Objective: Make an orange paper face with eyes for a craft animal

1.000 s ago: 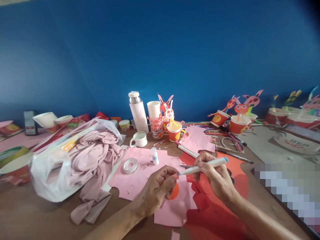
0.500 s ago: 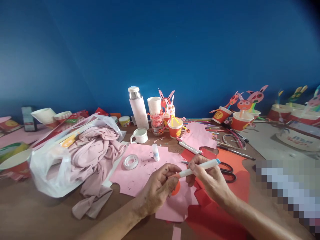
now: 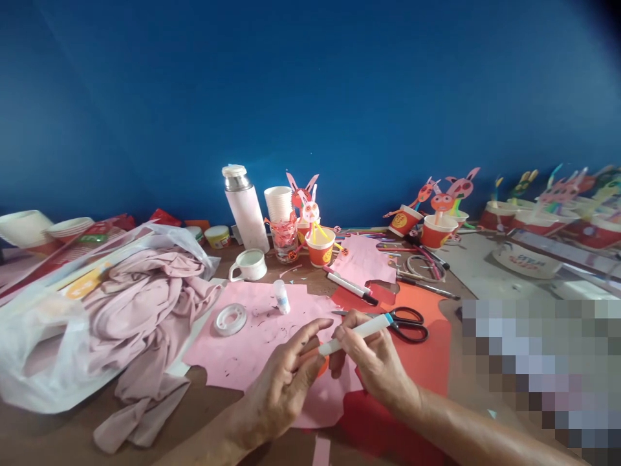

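A white marker (image 3: 356, 336) with a blue end slants between my two hands. My right hand (image 3: 376, 356) is closed around its barrel, the blue end pointing up to the right. At the lower end the thumb and fingers of my left hand (image 3: 279, 382) close together; an orange tint shows there, and its source is partly hidden. Just below the marker, an orange disc (image 3: 323, 367) peeks out beside my left thumb. Under both hands lies pink paper (image 3: 257, 349). Black-handled scissors (image 3: 410, 323) rest on red and orange sheets (image 3: 431, 362) beyond my right hand.
A glue stick (image 3: 281, 298) and a white ring (image 3: 230, 320) sit on the pink paper. Behind them stand a mug (image 3: 248, 265), a flask (image 3: 246, 213) and cups with paper rabbits (image 3: 321, 247). Cloth in a plastic bag (image 3: 43, 362) fills the left side.
The view has swung right, so most things sit further left in the picture. Both hands remain at the marker, and the scissors are less covered by my right hand.
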{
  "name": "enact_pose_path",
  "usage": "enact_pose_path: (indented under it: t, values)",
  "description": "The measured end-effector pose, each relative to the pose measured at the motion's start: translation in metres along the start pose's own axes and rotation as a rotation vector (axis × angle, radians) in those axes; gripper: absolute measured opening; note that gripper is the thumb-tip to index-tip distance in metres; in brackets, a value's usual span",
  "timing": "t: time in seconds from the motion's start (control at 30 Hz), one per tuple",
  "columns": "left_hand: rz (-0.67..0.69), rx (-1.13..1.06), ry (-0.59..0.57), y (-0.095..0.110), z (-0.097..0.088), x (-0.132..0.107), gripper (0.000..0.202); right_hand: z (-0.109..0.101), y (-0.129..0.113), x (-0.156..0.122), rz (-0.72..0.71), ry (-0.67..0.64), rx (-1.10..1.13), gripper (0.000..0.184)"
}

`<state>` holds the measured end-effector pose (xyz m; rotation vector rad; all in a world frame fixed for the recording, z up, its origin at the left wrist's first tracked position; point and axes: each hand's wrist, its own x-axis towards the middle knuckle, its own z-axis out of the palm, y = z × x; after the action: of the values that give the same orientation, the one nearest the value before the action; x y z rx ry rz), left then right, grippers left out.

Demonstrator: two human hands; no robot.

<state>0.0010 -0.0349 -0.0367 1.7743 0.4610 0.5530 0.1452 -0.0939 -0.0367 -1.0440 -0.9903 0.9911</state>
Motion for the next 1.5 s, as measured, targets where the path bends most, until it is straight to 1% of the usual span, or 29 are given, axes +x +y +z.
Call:
enact_pose_path:
  t: [0.13, 0.27, 0.3, 0.37, 0.47, 0.53, 0.57, 0.63, 0.67, 0.73, 0.8, 0.93, 1.07, 1.23, 1.33, 1.43, 1.5]
  values:
    - [-0.033, -0.002, 0.035, -0.002, 0.001, 0.000, 0.045, 0.003, 0.004, 0.001, 0.011, -0.019, 0.043, 0.029]
    - [-0.064, 0.033, -0.001, -0.002, -0.003, 0.007, 0.048, 0.002, 0.007, 0.008, 0.014, -0.058, 0.047, 0.030]
    - [-0.070, 0.069, 0.013, -0.001, -0.004, 0.009, 0.049, -0.001, 0.006, 0.011, 0.009, -0.064, 0.039, 0.030]
    - [-0.081, 0.158, 0.107, 0.000, -0.006, 0.010, 0.049, -0.011, 0.000, 0.017, -0.022, -0.037, 0.016, 0.028]
    - [-0.074, 0.265, 0.310, 0.003, -0.010, 0.009, 0.049, -0.038, -0.013, 0.031, -0.098, 0.095, -0.030, 0.022]
    - [-0.070, 0.303, 0.376, 0.004, -0.013, 0.008, 0.049, -0.059, -0.021, 0.040, -0.110, 0.140, -0.074, 0.021]
    - [-0.070, 0.317, 0.387, 0.004, -0.014, 0.007, 0.050, -0.068, -0.024, 0.043, -0.094, 0.135, -0.099, 0.025]
    - [-0.071, 0.348, 0.370, 0.003, -0.016, 0.007, 0.048, -0.081, -0.027, 0.048, -0.044, 0.090, -0.168, 0.033]
    - [-0.063, 0.368, 0.351, 0.002, -0.017, 0.007, 0.047, -0.084, -0.028, 0.049, -0.016, 0.062, -0.212, 0.035]
    - [-0.030, 0.415, 0.323, 0.000, -0.017, 0.008, 0.044, -0.085, -0.026, 0.050, 0.029, 0.018, -0.314, 0.030]
    - [0.009, 0.448, 0.305, -0.001, -0.017, 0.008, 0.041, -0.081, -0.024, 0.049, 0.045, 0.010, -0.422, 0.023]
    - [0.066, 0.461, 0.289, 0.000, -0.016, 0.008, 0.037, -0.077, -0.022, 0.049, 0.015, 0.032, -0.631, 0.016]
    - [0.085, 0.454, 0.258, 0.003, -0.015, 0.008, 0.037, -0.082, -0.024, 0.050, -0.009, 0.021, -0.873, 0.016]
    - [0.087, 0.448, 0.248, 0.006, -0.015, 0.008, 0.036, -0.083, -0.017, 0.048, -0.059, 0.010, -1.184, 0.017]
    - [0.092, 0.441, 0.238, 0.006, -0.014, 0.007, 0.035, -0.081, -0.013, 0.049, -0.099, 0.036, -1.351, 0.022]
    - [0.103, 0.455, 0.226, 0.005, -0.014, 0.007, 0.035, -0.077, -0.012, 0.051, -0.117, 0.059, -1.477, 0.025]
    - [0.110, 0.476, 0.195, 0.004, -0.015, 0.007, 0.036, -0.075, -0.012, 0.053, -0.106, 0.060, -1.539, 0.025]
